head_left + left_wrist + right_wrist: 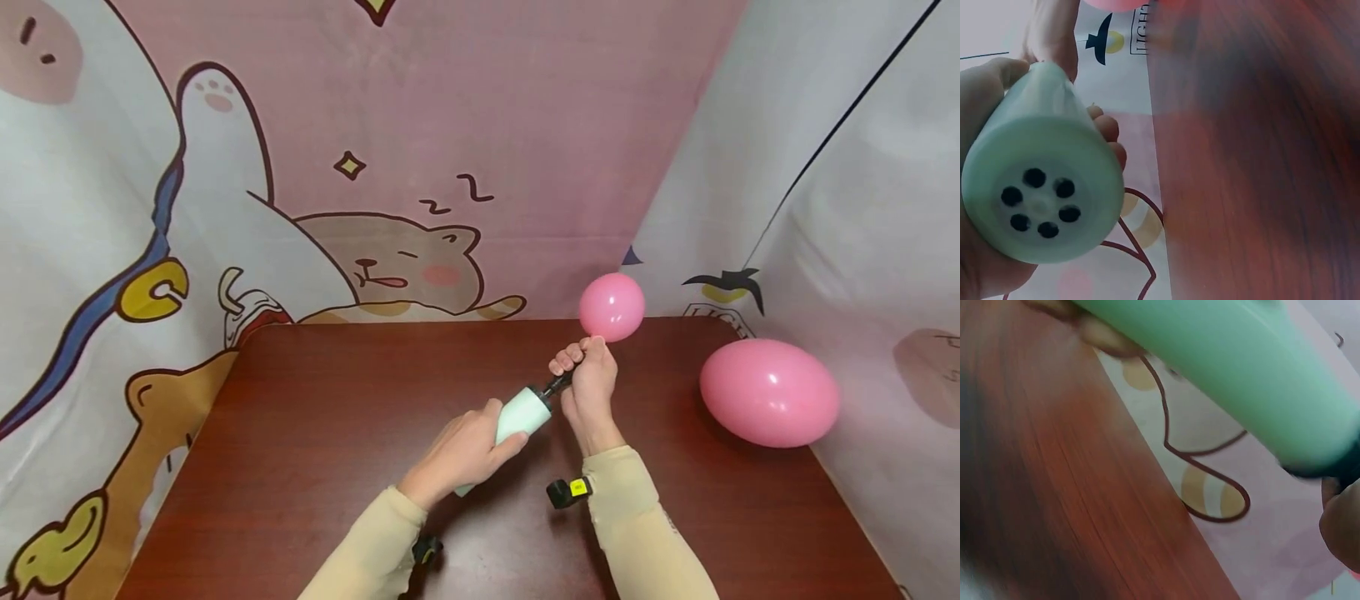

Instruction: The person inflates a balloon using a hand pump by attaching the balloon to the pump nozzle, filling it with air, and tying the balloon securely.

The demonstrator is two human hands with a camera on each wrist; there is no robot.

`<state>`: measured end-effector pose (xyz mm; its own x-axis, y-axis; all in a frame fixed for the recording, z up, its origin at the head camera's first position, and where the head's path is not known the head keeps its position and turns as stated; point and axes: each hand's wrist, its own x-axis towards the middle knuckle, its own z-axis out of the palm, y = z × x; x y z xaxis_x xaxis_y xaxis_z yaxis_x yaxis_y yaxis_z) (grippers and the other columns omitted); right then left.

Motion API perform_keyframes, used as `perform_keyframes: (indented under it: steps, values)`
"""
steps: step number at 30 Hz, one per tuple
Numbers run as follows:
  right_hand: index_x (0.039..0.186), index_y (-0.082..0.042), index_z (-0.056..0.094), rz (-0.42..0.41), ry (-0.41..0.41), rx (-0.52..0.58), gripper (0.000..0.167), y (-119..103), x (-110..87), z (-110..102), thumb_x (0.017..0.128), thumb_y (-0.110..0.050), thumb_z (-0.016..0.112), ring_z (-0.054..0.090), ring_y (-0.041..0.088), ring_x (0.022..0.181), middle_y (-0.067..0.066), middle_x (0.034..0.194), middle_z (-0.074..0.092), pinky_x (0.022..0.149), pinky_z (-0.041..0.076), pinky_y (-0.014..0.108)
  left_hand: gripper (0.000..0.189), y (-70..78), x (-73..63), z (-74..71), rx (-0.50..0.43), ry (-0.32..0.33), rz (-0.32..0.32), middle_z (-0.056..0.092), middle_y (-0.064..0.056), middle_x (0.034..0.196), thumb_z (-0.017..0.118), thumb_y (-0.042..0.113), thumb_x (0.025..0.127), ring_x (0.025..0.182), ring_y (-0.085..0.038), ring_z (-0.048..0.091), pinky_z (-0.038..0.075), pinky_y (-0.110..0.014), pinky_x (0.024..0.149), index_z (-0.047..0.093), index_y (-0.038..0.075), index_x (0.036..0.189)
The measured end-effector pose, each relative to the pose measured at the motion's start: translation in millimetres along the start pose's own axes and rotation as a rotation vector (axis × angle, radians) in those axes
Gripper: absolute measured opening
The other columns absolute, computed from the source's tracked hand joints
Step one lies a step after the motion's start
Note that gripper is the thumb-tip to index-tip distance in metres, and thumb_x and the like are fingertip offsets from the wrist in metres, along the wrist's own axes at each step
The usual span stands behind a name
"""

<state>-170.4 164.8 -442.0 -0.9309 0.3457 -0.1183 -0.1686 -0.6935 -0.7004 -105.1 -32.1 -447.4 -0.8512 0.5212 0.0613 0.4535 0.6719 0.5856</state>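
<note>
My left hand (467,447) grips the mint-green barrel of a balloon hand pump (522,412), its fingers wrapped round it. In the left wrist view the round base of the pump (1041,206) faces the camera and shows a ring of several dark holes. A black part sticks out of the pump's upper end into my right hand (594,387), whose fingers curl round it. Right above that thumb sits a small round pink balloon (612,307); its neck is hidden in the fingers. The pump's green side (1222,369) fills the top of the right wrist view.
A larger pink balloon (769,392) lies at the right edge of the brown wooden table (337,400). Cloth printed with cartoon animals (420,258) hangs behind the table and along both sides. Small black cameras (567,492) are worn on the wrists.
</note>
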Motion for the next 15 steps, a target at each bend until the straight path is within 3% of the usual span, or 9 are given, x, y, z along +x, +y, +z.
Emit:
perform_keyframes:
  steps: [4,8,15]
  values:
    - [0.078,-0.013,0.042,-0.006,-0.002,-0.004,0.038,1,-1.6,6,0.114,-0.024,0.036,0.04,0.008,0.048,-0.003,0.061,0.04,0.045,0.037,0.02,0.044,6.4,6.4,0.5,-0.013,0.013,-0.03,0.054,0.001,0.074,0.063,0.046,0.099,0.055,-0.011,0.051,0.042,-0.026,0.048,0.056,0.004,0.11]
    - [0.077,-0.011,0.043,-0.023,0.008,0.015,0.038,-16,7.6,6,0.114,-0.021,0.035,0.041,0.009,0.047,-0.002,0.059,0.041,0.044,0.037,0.021,0.05,11.6,9.2,-2.9,-0.006,-0.008,-0.036,0.057,0.001,0.082,0.067,0.047,0.097,0.061,-0.011,0.053,0.043,-0.027,0.052,0.055,0.004,0.12]
    - [0.079,-0.008,0.045,-0.09,0.11,0.131,0.038,-52,30.1,-2,0.113,-0.022,0.038,0.041,0.012,0.045,0.001,0.059,0.042,0.043,0.037,0.023,0.049,1.6,-1.8,-14.0,0.159,-0.001,-0.005,0.052,0.004,0.077,0.073,0.05,0.093,0.058,-0.011,0.048,0.039,-0.025,0.049,0.056,0.008,0.109]
